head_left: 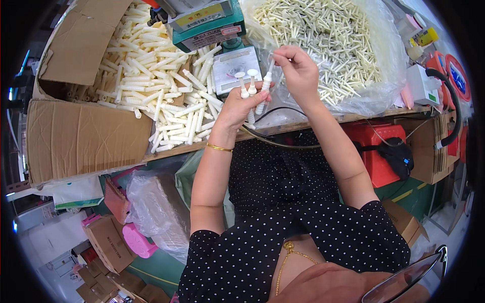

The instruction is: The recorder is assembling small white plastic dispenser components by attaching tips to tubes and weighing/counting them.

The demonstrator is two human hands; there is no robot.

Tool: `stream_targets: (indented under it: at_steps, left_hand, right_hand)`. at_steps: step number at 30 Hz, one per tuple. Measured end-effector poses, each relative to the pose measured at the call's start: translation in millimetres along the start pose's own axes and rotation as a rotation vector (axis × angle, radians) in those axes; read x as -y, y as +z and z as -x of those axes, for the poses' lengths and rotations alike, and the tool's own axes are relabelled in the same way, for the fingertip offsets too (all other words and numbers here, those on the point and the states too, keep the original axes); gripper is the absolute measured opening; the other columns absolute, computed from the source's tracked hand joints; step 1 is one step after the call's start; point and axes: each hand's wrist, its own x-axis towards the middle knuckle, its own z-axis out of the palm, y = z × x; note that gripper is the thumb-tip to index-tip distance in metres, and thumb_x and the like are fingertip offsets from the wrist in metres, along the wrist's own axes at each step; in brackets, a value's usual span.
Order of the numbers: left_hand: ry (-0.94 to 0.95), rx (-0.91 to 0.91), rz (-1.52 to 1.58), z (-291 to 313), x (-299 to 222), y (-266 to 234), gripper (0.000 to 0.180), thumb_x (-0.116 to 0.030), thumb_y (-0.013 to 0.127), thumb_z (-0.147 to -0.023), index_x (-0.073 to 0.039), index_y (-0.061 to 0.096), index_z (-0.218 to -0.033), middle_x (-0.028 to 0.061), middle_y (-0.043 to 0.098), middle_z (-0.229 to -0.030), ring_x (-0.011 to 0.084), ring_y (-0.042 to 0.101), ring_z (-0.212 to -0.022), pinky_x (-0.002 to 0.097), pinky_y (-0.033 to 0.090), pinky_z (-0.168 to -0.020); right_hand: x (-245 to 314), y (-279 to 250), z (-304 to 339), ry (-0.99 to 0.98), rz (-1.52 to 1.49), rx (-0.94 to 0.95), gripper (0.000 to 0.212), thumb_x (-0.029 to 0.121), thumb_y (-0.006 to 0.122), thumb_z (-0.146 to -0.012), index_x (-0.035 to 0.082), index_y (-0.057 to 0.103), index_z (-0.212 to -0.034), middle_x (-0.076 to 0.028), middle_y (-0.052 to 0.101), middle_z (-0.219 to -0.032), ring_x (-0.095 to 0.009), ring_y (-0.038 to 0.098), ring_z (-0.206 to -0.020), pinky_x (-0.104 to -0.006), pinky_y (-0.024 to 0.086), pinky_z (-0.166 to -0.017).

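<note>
My left hand (236, 107) grips a small bunch of white ribbed plastic tubes (251, 96), upright, with round-headed pins sticking out of the top of two. My right hand (299, 70) pinches a thin pale stick (271, 65) and holds it at the top of the rightmost tube. Both hands hover over the front edge of the wooden bench (283, 129), in front of a small grey machine base (233, 68).
A pile of ribbed white tubes (151, 76) spills from an open cardboard box (76, 45) on the left. A clear plastic bag of pale sticks (328, 45) lies on the right. A green device (204, 22) stands behind. A red crate (376, 151) and boxes sit below.
</note>
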Motion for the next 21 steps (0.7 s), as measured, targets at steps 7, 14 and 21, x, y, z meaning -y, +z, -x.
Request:
stream_targets:
  at_steps: [7, 14, 21]
  left_hand:
    - [0.120, -0.088, 0.016, -5.7, 12.5, 8.4, 0.026, -0.007, 0.063, -0.080, 0.002, 0.061, -0.103, 0.0054, 0.064, -0.084, 0.0098, 0.057, -0.075, 0.0218, 0.044, -0.068]
    - [0.286, -0.478, 0.204, -30.7, -0.3, -11.6, 0.025, 0.001, 0.070, -0.070, 0.002, 0.063, -0.094, 0.0074, 0.064, -0.090, 0.0129, 0.059, -0.078, 0.0244, 0.047, -0.069]
    - [0.238, -0.593, 0.236, -57.8, 11.0, -42.5, 0.026, 0.008, 0.070, -0.067, 0.003, 0.062, -0.091, 0.0091, 0.064, -0.086, 0.0161, 0.061, -0.073, 0.0262, 0.050, -0.061]
  right_hand:
    - [9.9, -2.4, -7.0, -0.245, 0.200, 0.126, 0.010, -0.006, 0.060, -0.078, -0.004, 0.061, -0.088, -0.009, 0.060, -0.091, -0.013, 0.058, -0.077, -0.0230, 0.048, -0.067]
    - [39.0, -2.9, -14.6, -0.068, 0.136, 0.140, 0.039, 0.003, 0.066, -0.076, 0.006, 0.055, -0.113, -0.010, 0.050, -0.114, -0.016, 0.056, -0.096, -0.0260, 0.052, -0.072]
    - [1.5, -37.5, 9.6, 0.041, 0.252, 0.151, 0.034, 0.001, 0.061, -0.079, 0.006, 0.056, -0.112, -0.009, 0.046, -0.113, -0.013, 0.058, -0.086, -0.0219, 0.050, -0.066]
